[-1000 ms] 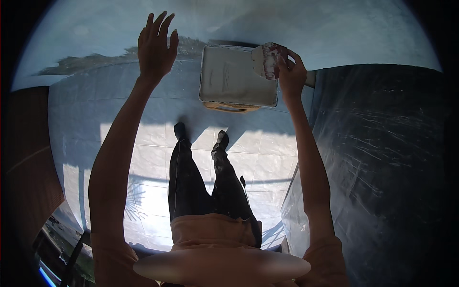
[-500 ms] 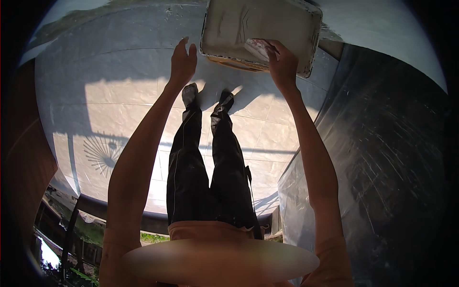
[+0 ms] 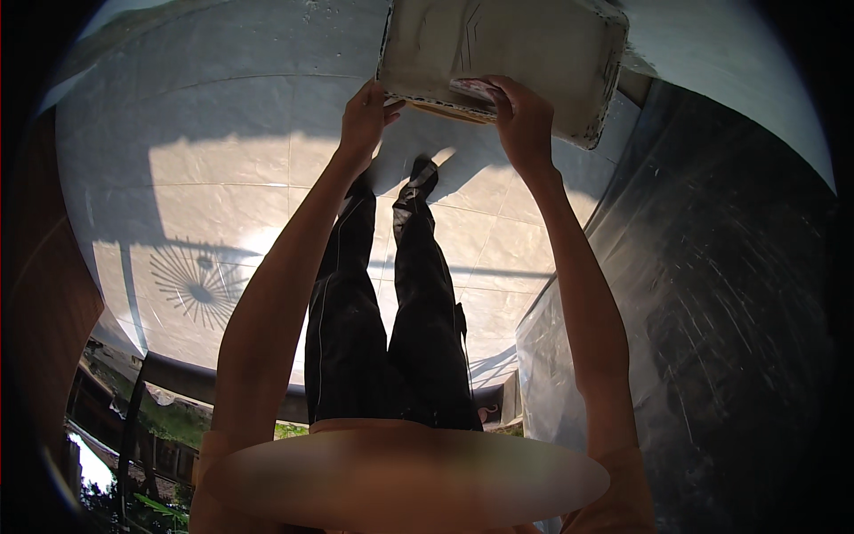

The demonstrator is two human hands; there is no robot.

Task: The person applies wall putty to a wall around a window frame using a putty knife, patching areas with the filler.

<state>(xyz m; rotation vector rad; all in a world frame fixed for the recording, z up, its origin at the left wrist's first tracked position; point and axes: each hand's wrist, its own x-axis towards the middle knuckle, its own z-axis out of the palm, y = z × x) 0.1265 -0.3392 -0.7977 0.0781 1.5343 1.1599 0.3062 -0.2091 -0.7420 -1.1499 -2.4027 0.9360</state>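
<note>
A worn, grey-beige rectangular top (image 3: 543,53) with chipped dark edges stands at the far side. It looks like a small table or a box; its lower part is mostly hidden, with a yellowish-brown edge showing under the near rim. My right hand (image 3: 527,129) is closed on a crumpled cloth (image 3: 473,87), whitish with reddish patches, pressed on the top close to its near edge. At the near left corner, my left hand (image 3: 363,123) grips the rim, fingers bent around it and partly hidden from view.
Large pale tiles (image 3: 240,160) cover the floor, partly sunlit with shadows across them. Dark, translucent plastic sheeting (image 3: 694,267) rises on the right. My legs (image 3: 356,294) in black trousers stand just short of the top. A brown surface (image 3: 53,294) lies at far left.
My left hand has moved right and reached the top's near left corner. My right hand has drawn the cloth slightly nearer and left across the top. The view has shifted a little.
</note>
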